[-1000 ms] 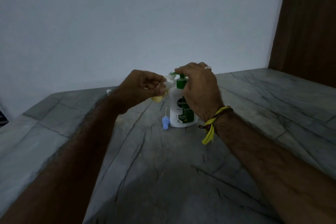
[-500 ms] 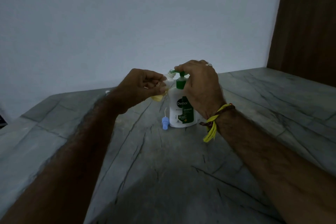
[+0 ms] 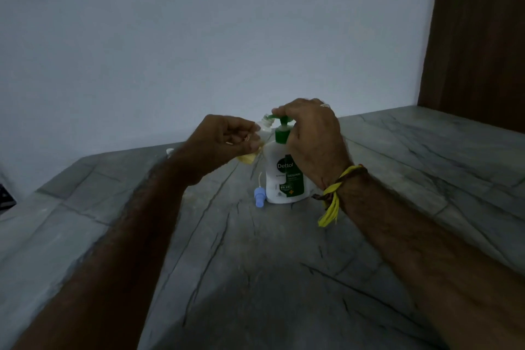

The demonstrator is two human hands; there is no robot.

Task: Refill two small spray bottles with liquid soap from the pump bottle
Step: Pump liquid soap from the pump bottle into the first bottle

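Note:
A white pump bottle [image 3: 279, 179] with a green pump head stands on the grey stone counter [image 3: 255, 278]. My right hand [image 3: 312, 136] is curled over the pump head from above and behind. My left hand [image 3: 224, 140] grips a small clear spray bottle [image 3: 250, 157] with yellow liquid at its bottom, tilted so its open neck sits under the green nozzle. A blue spray cap [image 3: 259, 198] with a thin white tube lies on the counter just left of the pump bottle. A second spray bottle is not in sight.
A small white object [image 3: 170, 152] lies at the counter's back edge by the pale wall, behind my left forearm. A brown wooden panel [image 3: 477, 37] rises at the right. A dark object [image 3: 5, 197] shows at the far left edge.
My right hand has risen slightly with the pump head. The left hand still holds the small bottle at the nozzle.

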